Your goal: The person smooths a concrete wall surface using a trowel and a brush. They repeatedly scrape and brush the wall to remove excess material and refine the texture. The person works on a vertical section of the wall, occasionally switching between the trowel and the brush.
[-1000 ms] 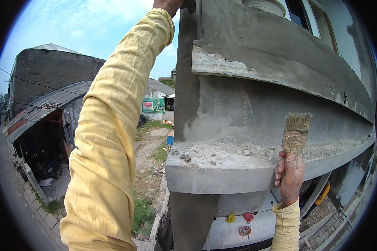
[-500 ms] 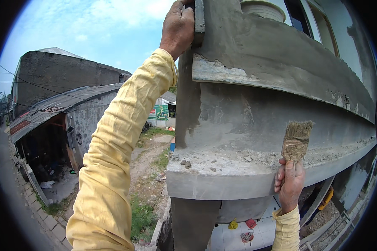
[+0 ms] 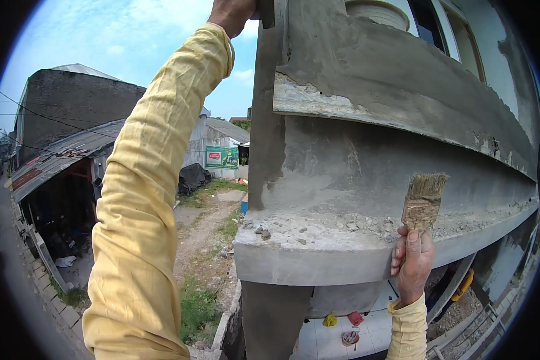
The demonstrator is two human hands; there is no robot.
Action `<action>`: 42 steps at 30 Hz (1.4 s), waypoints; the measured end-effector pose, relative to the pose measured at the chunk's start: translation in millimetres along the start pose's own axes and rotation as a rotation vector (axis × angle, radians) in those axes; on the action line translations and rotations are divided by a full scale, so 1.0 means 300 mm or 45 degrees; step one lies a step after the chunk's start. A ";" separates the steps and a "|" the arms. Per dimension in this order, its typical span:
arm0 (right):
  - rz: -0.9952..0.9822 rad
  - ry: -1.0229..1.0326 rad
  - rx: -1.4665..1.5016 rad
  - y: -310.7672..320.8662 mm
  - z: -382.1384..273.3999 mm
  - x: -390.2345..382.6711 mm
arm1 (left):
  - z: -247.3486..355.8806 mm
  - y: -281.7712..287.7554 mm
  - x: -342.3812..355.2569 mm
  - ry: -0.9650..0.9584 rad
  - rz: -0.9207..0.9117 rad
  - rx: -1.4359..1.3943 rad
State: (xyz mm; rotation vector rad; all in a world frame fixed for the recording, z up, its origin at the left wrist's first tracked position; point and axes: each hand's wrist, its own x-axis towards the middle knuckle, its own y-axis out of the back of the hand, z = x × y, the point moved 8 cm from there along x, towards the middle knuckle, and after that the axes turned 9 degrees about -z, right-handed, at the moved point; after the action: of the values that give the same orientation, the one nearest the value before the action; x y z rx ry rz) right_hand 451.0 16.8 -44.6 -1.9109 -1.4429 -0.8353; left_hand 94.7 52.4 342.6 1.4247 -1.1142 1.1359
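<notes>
One brush (image 3: pixel 423 203) in right hand (image 3: pixel 411 264), left hand (image 3: pixel 233 13) on one ledge (image 3: pixel 318 258)

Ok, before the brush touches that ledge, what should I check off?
1. Right hand grips the brush firmly: ok, bristles up.
2. Left hand holds the upper wall edge for support: ok, though mostly cut off by the frame.
3. Brush clear of the ledge: cannot tell, it sits just at the front edge.
4. Loose crumbs on the ledge: not ok, several lie there.
5. Footing: cannot tell, out of view.
</notes>
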 end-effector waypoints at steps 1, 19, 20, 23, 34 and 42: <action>0.013 -0.001 -0.015 0.006 -0.001 0.000 | -0.029 -0.023 -0.030 0.003 -0.003 -0.042; 0.016 -0.030 -0.035 0.005 0.001 -0.007 | -0.041 -0.040 0.058 0.034 0.031 0.048; 0.015 -0.048 -0.020 0.006 0.002 -0.007 | -0.012 -0.008 0.064 0.030 0.033 0.062; -0.036 -0.031 0.067 -0.010 0.012 -0.003 | 0.058 0.080 0.010 0.025 0.049 0.088; 0.025 -0.010 -0.055 0.014 0.000 -0.003 | -0.059 -0.122 -0.107 -0.046 0.094 -0.053; -0.027 -0.030 0.030 -0.013 -0.001 -0.002 | 0.162 0.049 -0.067 -0.175 0.113 0.445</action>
State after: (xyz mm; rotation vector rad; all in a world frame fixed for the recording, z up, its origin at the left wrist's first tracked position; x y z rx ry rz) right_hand 447.2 17.1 -44.5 -1.8971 -1.4832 -0.8049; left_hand 82.2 4.3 320.0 1.7591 -1.1207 1.3616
